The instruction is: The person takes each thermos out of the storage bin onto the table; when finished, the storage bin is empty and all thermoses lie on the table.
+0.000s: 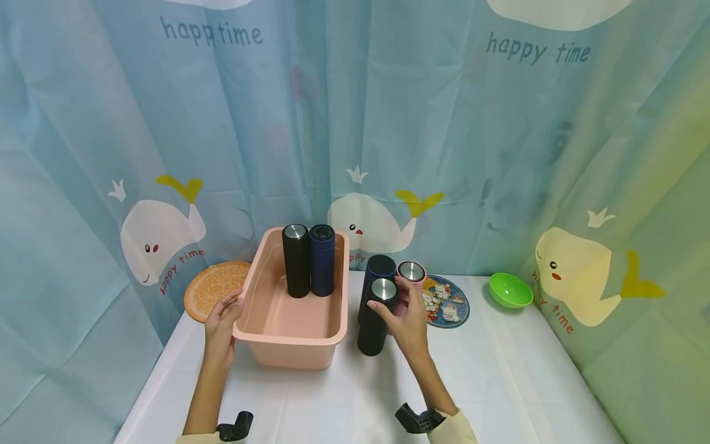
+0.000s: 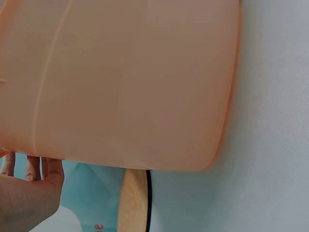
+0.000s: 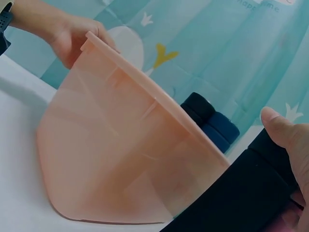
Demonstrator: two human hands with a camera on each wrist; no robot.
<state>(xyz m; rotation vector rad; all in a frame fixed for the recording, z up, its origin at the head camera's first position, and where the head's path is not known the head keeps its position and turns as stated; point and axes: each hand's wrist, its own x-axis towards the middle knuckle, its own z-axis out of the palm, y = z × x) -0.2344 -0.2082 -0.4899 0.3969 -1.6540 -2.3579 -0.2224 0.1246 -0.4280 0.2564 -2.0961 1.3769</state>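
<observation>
At the left rim of a pink plastic tub, my left hand holds the edge, its fingers at the rim in the left wrist view. Inside the tub stand a black thermos and a dark blue thermos, side by side near the back. My right hand grips another black thermos near its silver-topped lid, to the right of the tub. Just behind it are a second dark blue thermos and a pink thermos, partly hidden by the hand.
An orange-slice patterned round mat lies left of the tub. Behind the bottles at right is a round cartoon mat, and a green bowl sits at the far right. A whale-printed curtain hangs along the table's back edge.
</observation>
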